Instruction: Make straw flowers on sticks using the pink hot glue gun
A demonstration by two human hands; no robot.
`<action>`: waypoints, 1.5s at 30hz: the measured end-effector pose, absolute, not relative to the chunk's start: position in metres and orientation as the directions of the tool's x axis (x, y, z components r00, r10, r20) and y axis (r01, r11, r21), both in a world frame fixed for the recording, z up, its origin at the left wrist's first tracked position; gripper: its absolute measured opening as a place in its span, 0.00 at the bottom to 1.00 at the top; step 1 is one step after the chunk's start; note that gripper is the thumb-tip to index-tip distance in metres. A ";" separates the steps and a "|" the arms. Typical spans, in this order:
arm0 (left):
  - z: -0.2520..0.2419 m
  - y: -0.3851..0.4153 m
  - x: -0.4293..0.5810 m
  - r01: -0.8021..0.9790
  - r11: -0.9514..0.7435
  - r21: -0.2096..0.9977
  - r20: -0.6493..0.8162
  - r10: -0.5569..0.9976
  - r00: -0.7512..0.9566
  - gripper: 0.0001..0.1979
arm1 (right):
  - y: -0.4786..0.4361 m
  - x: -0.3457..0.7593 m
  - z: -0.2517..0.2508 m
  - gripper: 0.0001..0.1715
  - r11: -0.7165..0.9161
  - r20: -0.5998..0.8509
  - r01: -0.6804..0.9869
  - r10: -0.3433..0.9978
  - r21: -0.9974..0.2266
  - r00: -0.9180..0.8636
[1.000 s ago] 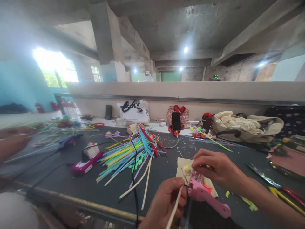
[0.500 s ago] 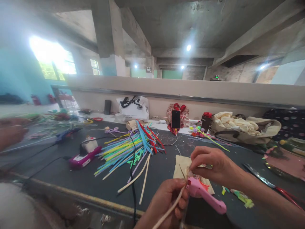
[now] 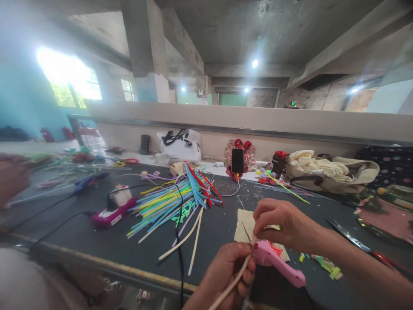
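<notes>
My left hand [image 3: 227,269] is closed around a cream fuzzy craft stem [image 3: 232,286], whose long end runs down toward me. A thin pointed strip [image 3: 247,232] sticks up past the left fingertips; I cannot tell what it is. My right hand [image 3: 280,224] is closed in a pinch just above the left fingertips, and its fingers hide what is between them. Right beside both hands lies a pink glue gun [image 3: 282,265], with its nozzle end hidden near the fingers. Beneath them is a piece of cream cloth or paper [image 3: 241,221].
A pile of coloured fuzzy stems [image 3: 167,206] lies left of centre, crossed by a black cable [image 3: 180,245]. A magenta power strip [image 3: 114,213] is farther left. Scissors [image 3: 350,237] and green scraps [image 3: 329,267] lie right. A phone [image 3: 238,160] stands behind. Another person's hand [image 3: 13,178] is far left.
My right hand has shifted slightly left and closer to my left fingertips, covering the pale bit seen there before. The left hand keeps its grip on the stem.
</notes>
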State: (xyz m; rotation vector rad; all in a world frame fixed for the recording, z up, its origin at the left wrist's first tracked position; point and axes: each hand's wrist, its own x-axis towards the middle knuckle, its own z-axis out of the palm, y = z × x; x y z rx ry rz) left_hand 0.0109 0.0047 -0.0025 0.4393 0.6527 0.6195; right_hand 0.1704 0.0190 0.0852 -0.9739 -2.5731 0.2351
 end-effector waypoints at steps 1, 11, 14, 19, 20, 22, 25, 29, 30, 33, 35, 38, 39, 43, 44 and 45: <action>-0.003 0.005 0.011 -0.395 0.731 0.556 -0.422 0.658 0.624 0.13 | 0.019 0.171 0.085 0.06 0.748 0.291 0.602 0.663 -0.279 -0.689; -0.009 0.005 0.011 -0.404 0.694 0.596 -0.393 0.691 0.607 0.13 | 0.021 0.170 0.083 0.08 0.772 0.314 0.606 0.634 -0.193 -0.707; -0.009 0.005 0.012 -0.410 0.678 0.610 -0.386 0.706 0.593 0.11 | 0.021 0.171 0.081 0.08 0.784 0.320 0.598 0.616 -0.165 -0.720; -0.006 0.002 0.014 -0.413 0.641 0.646 -0.353 0.732 0.583 0.11 | 0.024 0.173 0.076 0.08 0.821 0.346 0.560 0.560 -0.112 -0.752; -0.006 0.002 0.014 -0.420 0.630 0.653 -0.345 0.741 0.576 0.11 | 0.024 0.173 0.075 0.09 0.828 0.354 0.553 0.547 -0.095 -0.759; -0.005 0.001 0.014 -0.434 0.613 0.660 -0.332 0.757 0.563 0.11 | 0.024 0.173 0.074 0.10 0.837 0.365 0.543 0.525 -0.060 -0.769; -0.004 0.000 0.014 -0.440 0.605 0.664 -0.324 0.763 0.559 0.10 | 0.022 0.171 0.073 0.11 0.846 0.368 0.534 0.500 -0.013 -0.784; -0.004 0.003 0.014 -0.441 0.607 0.660 -0.325 0.761 0.561 0.09 | 0.017 0.169 0.076 0.11 0.824 0.350 0.566 0.526 0.015 -0.775; -0.004 0.004 0.014 -0.443 0.612 0.655 -0.329 0.759 0.562 0.09 | 0.016 0.169 0.077 0.11 0.819 0.343 0.574 0.534 0.016 -0.773; -0.004 0.004 0.013 -0.447 0.627 0.638 -0.343 0.751 0.564 0.07 | 0.015 0.168 0.078 0.11 0.811 0.336 0.585 0.546 0.018 -0.768; -0.005 0.003 0.013 -0.455 0.626 0.633 -0.344 0.754 0.559 0.08 | 0.016 0.168 0.078 0.11 0.811 0.337 0.585 0.545 0.023 -0.768; -0.008 0.003 0.012 -0.457 0.620 0.638 -0.340 0.759 0.555 0.09 | 0.017 0.169 0.076 0.10 0.814 0.348 0.580 0.535 0.032 -0.770; -0.009 0.004 0.012 -0.452 0.621 0.641 -0.340 0.757 0.558 0.10 | 0.017 0.170 0.076 0.10 0.813 0.353 0.581 0.534 0.035 -0.768; -0.010 0.007 0.011 -0.423 0.630 0.651 -0.348 0.744 0.571 0.13 | 0.018 0.173 0.080 0.10 0.814 0.428 0.580 0.521 0.012 -0.739; -0.010 0.008 0.011 -0.434 0.627 0.647 -0.348 0.749 0.563 0.12 | 0.017 0.175 0.081 0.10 0.814 0.465 0.581 0.515 -0.002 -0.720; -0.009 0.008 0.010 -0.454 0.618 0.642 -0.344 0.761 0.550 0.11 | 0.016 0.176 0.082 0.10 0.809 0.506 0.587 0.515 -0.021 -0.692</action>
